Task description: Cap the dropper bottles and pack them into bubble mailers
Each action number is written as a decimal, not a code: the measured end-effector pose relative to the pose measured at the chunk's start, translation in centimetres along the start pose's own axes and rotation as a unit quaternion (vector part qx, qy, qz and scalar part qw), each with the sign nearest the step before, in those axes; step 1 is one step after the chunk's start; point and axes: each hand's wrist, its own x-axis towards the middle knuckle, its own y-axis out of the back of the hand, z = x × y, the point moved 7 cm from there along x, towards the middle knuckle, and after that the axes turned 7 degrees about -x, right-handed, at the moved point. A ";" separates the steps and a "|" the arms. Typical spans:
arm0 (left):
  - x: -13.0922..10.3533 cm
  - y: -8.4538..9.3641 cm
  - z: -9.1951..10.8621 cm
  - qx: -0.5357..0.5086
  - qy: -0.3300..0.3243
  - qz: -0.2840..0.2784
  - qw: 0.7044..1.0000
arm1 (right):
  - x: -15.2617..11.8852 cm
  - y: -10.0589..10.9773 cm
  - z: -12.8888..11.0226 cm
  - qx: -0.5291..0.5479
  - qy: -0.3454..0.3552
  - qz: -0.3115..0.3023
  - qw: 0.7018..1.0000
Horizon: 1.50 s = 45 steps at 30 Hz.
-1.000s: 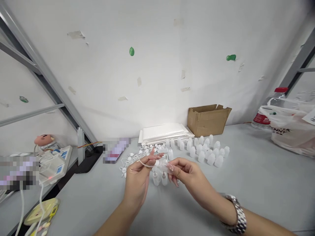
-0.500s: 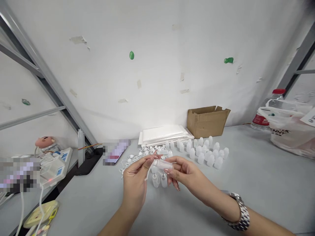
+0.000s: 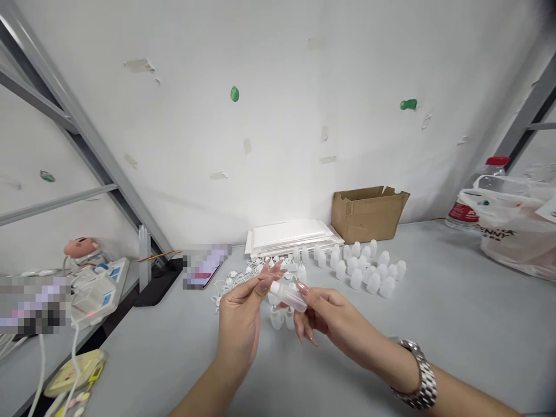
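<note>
A small translucent plastic bottle lies slanted between my two hands, its white cap end up and to the left. My left hand pinches the cap end between thumb and fingers. At the lower right end, my right hand grips the bottle's body, its other fingers curled below. Behind and under the held bottle stand a couple of similar bottles, partly hidden by it. Just beyond my left hand lies a heap of white caps with thin straps.
Several translucent bottles stand grouped at the right. Behind are a stack of white flat packs and an open cardboard box. A phone lies left; a plastic bag and a red-capped water bottle stand far right.
The held bottle has tipped, its lower end now further down. My right thumb has shifted up along the body. A white strap that hung beside my left thumb no longer shows.
</note>
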 end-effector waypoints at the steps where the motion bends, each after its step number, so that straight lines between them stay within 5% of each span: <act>1: 0.0 0.1 0.1 0.006 -0.005 0.006 1.000 | 0.0 0.2 -0.3 -0.020 0.017 0.026 0.999; 6: 0.1 0.3 0.4 0.022 -0.003 0.010 1.000 | -0.2 0.7 -1.0 -0.049 0.046 0.085 0.994; 12: 0.1 -0.3 0.8 0.027 0.004 -0.035 0.999 | -0.1 -0.9 0.3 0.029 -0.028 -0.061 0.997; 18: 0.3 0.4 0.1 0.043 0.043 0.012 0.998 | -0.5 1.4 -0.6 -0.154 0.059 0.115 0.980; 27: 0.4 -0.2 0.4 0.077 0.035 -0.034 0.996 | -1.4 1.7 -1.3 -0.230 0.127 0.181 0.948; 33: -0.3 -0.9 2.1 0.309 -0.097 -0.067 0.944 | -2.0 2.3 -2.1 -0.245 0.180 0.228 0.925; 37: -0.7 -1.7 2.8 0.325 -0.143 -0.121 0.927 | -2.1 2.6 -2.5 -0.297 0.217 0.246 0.897; 45: -0.8 -1.9 3.6 0.239 -0.151 -0.179 0.942 | -3.2 1.4 -3.6 -0.424 0.360 0.246 0.794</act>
